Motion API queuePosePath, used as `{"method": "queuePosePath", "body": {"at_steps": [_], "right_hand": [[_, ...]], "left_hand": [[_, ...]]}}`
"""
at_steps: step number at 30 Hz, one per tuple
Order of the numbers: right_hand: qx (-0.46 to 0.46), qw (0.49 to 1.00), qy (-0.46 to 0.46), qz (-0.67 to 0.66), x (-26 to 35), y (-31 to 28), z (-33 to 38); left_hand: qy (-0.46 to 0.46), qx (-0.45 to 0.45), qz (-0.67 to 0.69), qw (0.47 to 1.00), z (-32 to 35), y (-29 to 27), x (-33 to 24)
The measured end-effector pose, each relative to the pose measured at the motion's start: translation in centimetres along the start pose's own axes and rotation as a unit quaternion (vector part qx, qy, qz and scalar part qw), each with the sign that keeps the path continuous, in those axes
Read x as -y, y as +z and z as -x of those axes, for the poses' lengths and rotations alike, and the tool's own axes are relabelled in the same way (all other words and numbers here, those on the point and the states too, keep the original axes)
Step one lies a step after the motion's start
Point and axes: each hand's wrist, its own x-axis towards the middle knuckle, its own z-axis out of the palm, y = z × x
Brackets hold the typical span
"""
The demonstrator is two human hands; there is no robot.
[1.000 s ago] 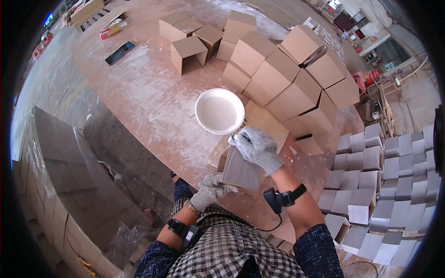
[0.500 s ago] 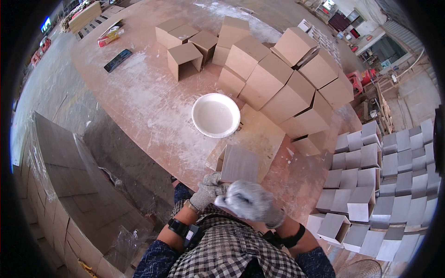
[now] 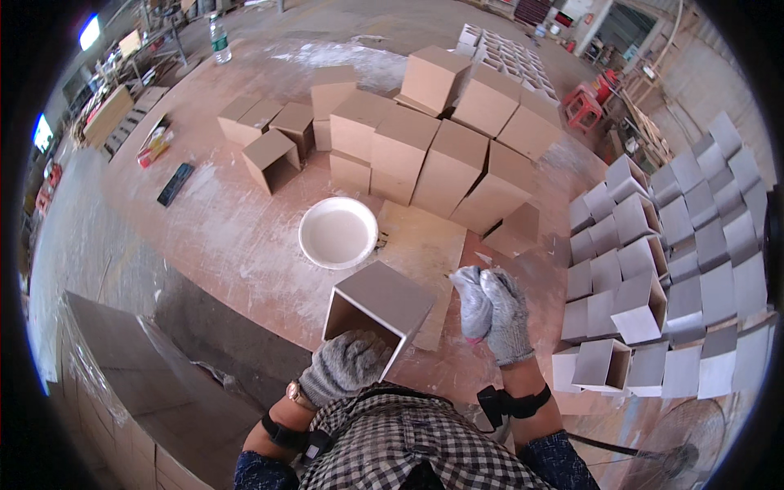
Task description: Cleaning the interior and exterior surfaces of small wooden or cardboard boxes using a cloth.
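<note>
My gloved left hand (image 3: 349, 363) grips an open-ended, square box (image 3: 388, 298) by its near edge, with fingers at the hollow opening. The box is coated grey on top and tilted, with its opening turned toward me and to the left. To the right of it, my gloved right hand (image 3: 500, 314) is raised over the table, apart from the box and closed around a greyish wad whose kind I cannot make out. Just beyond the box stands a white bowl (image 3: 304, 237) of whitish liquid.
Uncoated brown boxes (image 3: 400, 151) are stacked across the far side of the table (image 3: 237, 224). Rows of grey-coated boxes (image 3: 678, 220) fill the right. A phone (image 3: 175, 184) and a bottle (image 3: 219, 41) lie farther off. A fan (image 3: 678, 453) stands at lower right; wrapped stacks (image 3: 135, 359) at left.
My right hand has come off the box and moved up to the right. The box has turned so its opening faces me, with my left hand now at that opening. The view has shifted.
</note>
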Motion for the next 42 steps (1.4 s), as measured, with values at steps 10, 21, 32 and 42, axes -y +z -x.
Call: {"method": "queuePosePath", "body": {"at_steps": [10, 21, 32, 42], "right_hand": [[0.077, 0.973, -0.124, 0.177, 2.1, 4.2, 1.3], [0.271, 0.932, -0.242, 0.006, 4.2, 5.2, 7.0], [-0.057, 0.954, -0.011, -0.295, -1.7, -6.2, 5.4], [-0.031, 0.997, 0.058, -0.031, -3.7, -6.6, 6.7]], "left_hand": [[0.097, 0.049, -0.042, 0.993, -1.1, -0.7, 0.1], [-0.184, 0.064, 0.402, 0.895, -1.4, 3.4, 1.2], [0.039, 0.006, -0.023, 0.999, -1.6, 0.2, 0.0], [-0.406, 0.105, 0.472, 0.775, -1.9, 4.1, 0.6]]}}
